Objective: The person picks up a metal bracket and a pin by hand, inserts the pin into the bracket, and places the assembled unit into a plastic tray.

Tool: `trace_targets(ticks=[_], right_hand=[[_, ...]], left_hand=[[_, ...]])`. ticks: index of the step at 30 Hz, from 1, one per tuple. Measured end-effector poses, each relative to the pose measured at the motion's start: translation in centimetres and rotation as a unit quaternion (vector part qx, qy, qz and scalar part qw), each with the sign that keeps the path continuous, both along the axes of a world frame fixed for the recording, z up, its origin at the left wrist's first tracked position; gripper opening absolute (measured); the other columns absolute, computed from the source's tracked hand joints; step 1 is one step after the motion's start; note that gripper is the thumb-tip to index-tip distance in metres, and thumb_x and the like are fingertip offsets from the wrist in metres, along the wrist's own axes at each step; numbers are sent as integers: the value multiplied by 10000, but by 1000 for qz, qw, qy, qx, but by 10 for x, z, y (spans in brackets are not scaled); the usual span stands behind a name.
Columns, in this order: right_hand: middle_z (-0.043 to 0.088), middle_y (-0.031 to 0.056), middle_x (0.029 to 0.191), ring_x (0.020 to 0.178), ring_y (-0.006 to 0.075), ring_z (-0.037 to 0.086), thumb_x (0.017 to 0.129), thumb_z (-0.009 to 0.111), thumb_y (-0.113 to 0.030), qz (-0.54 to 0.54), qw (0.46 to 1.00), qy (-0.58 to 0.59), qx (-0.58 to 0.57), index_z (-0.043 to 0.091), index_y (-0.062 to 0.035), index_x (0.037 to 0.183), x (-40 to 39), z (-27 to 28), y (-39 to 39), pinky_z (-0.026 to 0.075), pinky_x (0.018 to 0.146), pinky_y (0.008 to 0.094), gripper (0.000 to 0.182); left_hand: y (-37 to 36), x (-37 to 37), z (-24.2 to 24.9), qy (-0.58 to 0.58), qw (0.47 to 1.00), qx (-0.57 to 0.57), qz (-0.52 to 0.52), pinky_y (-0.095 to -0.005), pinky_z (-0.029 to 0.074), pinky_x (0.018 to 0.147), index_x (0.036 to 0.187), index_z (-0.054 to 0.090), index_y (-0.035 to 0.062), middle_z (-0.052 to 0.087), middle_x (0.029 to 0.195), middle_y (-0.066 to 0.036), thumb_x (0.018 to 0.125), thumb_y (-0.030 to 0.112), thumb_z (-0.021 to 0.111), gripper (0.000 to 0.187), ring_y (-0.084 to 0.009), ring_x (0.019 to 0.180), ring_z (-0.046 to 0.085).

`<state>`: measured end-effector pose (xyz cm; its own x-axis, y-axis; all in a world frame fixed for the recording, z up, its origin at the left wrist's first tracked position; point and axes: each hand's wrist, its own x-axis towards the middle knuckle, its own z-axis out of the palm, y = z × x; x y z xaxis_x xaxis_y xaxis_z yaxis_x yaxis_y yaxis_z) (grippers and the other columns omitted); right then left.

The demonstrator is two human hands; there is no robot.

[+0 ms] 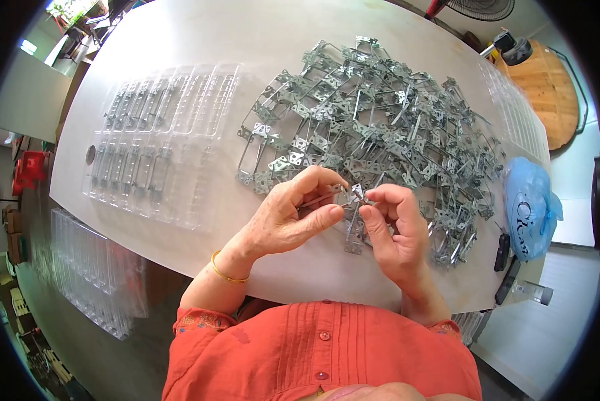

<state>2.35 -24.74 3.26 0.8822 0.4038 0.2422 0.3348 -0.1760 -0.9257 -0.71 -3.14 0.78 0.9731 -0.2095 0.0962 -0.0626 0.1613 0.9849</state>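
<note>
Both hands are raised close together over the near part of the table, in front of a large heap of metal brackets [373,113]. My left hand [290,214] is closed, its thumb and fingers pinching a thin metal bracket [357,194] with punched holes in its end plates. From the other side, my right hand [397,227] has its thumb and index finger closed on the same piece or one joined to it; the exact joint is too small to make out. A flat bracket end [353,247] shows below, between the hands.
A clear plastic tray [206,100] with brackets in rows lies left of the heap. Stacked clear trays [99,267] stand lower left, with another tray [514,107] at far right. A blue plastic bag [530,210], black tools [507,281] and a small bottle [535,293] sit at the right edge.
</note>
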Motion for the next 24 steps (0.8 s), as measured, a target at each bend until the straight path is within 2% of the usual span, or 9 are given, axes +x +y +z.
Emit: trace_targets(ticks=[1, 2, 4, 8, 10, 15, 19, 23, 24], right_hand=[[650, 6, 800, 678, 45, 582, 1018, 658, -105, 20, 999, 41, -9, 552, -9, 1246, 0, -2, -5, 483, 614, 216, 269], [650, 6, 800, 678, 45, 582, 1018, 658, -105, 19, 999, 41, -8, 552, -9, 1246, 0, 1, -5, 483, 614, 216, 269], [647, 8, 793, 693, 52, 600, 1041, 627, -141, 52, 989, 141, 8, 557, -11, 1269, 0, 10, -4, 506, 629, 225, 272], [646, 7, 771, 701, 66, 618, 1047, 614, -143, 84, 981, 176, 3, 550, -26, 1306, 2, 9, -5, 523, 633, 231, 291], [646, 12, 763, 676, 65, 614, 1051, 599, -125, 98, 978, 182, 26, 561, -23, 1266, 0, 8, -5, 524, 610, 228, 241], [646, 35, 715, 568, 59, 582, 1062, 560, -113, 59, 970, 222, 79, 561, -32, 1066, 0, 10, -2, 474, 513, 217, 81], [600, 1, 647, 492, 42, 520, 1058, 571, -116, 52, 992, 115, -5, 550, -21, 1027, -2, 6, -4, 399, 451, 210, 102], [558, -33, 683, 520, 18, 467, 1047, 589, -96, 10, 998, -18, -56, 572, -24, 1043, 0, -1, -11, 338, 461, 198, 74], [558, -33, 683, 520, 18, 467, 1047, 589, -96, 9, 998, -17, -56, 572, -24, 1043, 0, 0, -10, 338, 461, 198, 74]], left_hand=[[-1, 0, 0, -6, 1000, 21, 4, -230, 465, 799, 1272, 592, -11, 571, 1117, -11, 997, 194, 706, 361, -55, 949, 539], [-2, -1, 1, -12, 999, 41, 8, -230, 458, 769, 1265, 594, -11, 574, 1093, -7, 991, 193, 713, 362, -51, 913, 534], [-1, -1, 6, -13, 998, 64, -1, -232, 445, 733, 1255, 596, -12, 578, 1039, -4, 983, 189, 721, 360, -49, 866, 522], [-2, -1, 3, -15, 997, 72, -12, -243, 404, 641, 1225, 601, -12, 567, 869, 14, 964, 169, 731, 344, -47, 740, 477], [-3, -1, 4, -34, 996, 77, -9, -252, 402, 618, 1228, 606, 8, 545, 816, 12, 966, 160, 709, 321, -57, 714, 473], [-2, -1, 1, -83, 987, 133, -43, -310, 431, 596, 1209, 620, 44, 560, 827, -54, 946, 276, 722, 365, -146, 683, 507], [-3, -1, 2, -105, 982, 145, -53, -318, 445, 596, 1199, 629, 50, 570, 825, -56, 925, 259, 735, 361, -158, 679, 537], [-1, -3, 4, -113, 976, 177, -60, -315, 451, 608, 1186, 632, 45, 575, 836, -62, 920, 248, 738, 351, -167, 683, 547], [-2, -3, 2, -116, 978, 159, -69, -311, 451, 615, 1197, 633, 43, 580, 830, -51, 929, 239, 728, 345, -153, 688, 545]])
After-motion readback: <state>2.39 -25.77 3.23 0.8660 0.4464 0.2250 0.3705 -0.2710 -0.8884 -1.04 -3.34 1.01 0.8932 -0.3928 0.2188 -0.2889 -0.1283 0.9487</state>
